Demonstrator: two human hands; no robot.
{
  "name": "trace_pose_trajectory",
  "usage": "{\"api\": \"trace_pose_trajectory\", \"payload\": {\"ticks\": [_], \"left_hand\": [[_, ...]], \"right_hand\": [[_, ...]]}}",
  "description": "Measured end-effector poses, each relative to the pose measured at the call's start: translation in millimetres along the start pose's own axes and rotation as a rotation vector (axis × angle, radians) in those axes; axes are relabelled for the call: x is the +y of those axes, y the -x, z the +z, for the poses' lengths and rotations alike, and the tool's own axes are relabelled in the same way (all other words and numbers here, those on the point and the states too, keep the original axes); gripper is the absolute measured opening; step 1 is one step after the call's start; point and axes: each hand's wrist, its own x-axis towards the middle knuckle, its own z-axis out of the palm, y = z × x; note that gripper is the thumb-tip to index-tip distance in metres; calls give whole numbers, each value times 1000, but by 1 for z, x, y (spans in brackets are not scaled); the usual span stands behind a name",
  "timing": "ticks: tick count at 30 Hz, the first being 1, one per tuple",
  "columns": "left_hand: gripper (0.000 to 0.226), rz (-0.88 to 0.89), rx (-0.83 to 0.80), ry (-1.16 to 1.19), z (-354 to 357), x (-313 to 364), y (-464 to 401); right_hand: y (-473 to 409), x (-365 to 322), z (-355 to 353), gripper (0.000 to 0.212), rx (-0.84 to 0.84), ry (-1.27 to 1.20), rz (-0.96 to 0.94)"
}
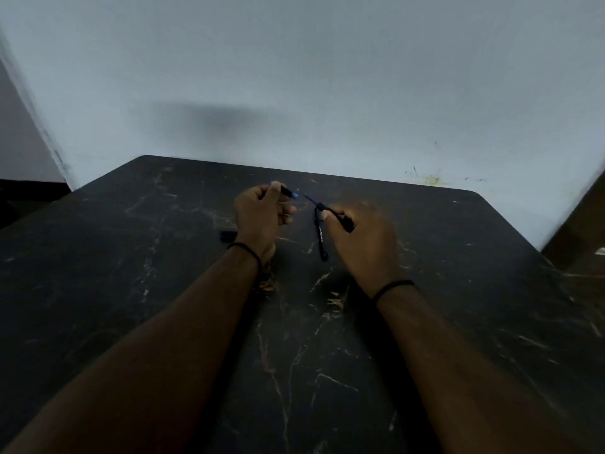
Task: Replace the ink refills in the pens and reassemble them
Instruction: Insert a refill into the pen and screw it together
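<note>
Over the far middle of the dark marbled table point(327, 371), the two hands face each other with a small gap between them. The left hand point(262, 217) is curled round a short black pen section point(285, 191), blue at both visible ends, whose open end points right and slightly toward the person. The right hand point(358, 237) pinches the other black pen piece point(337, 217) between thumb and fingers; from its far-left end a thin blue refill point(311, 198) sticks out, aimed up and left at the mouth of the left-hand section. Both parts lie on nearly one line, running from upper left to lower right, and the refill's tip sits just short of the blue end opposite, apart from it as far as the blur allows one to tell. By my reading the step in hand is either threading the refill into the section or drawing it clear; the frame does not say which. Either way the move runs along that shared axis, so the two pieces need to stay in line, or the slim refill may bend or miss the bore. A second black pen point(320, 235) lies on the table between the hands, its length running toward the person, blue tip nearest. A small dark cap point(228, 236) lies just left of the left wrist
</note>
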Motion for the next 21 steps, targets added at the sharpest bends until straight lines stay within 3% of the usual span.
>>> {"api": "trace_pose_trajectory", "payload": {"ticks": [7, 21], "left_hand": [[22, -98, -9, 178, -4, -3, -4], [25, -110, -50, 133, -5, -4, -5]], "right_hand": [[0, 0, 0, 15, -14, -2, 18], [1, -2, 0, 15, -19, -17, 37]]}}
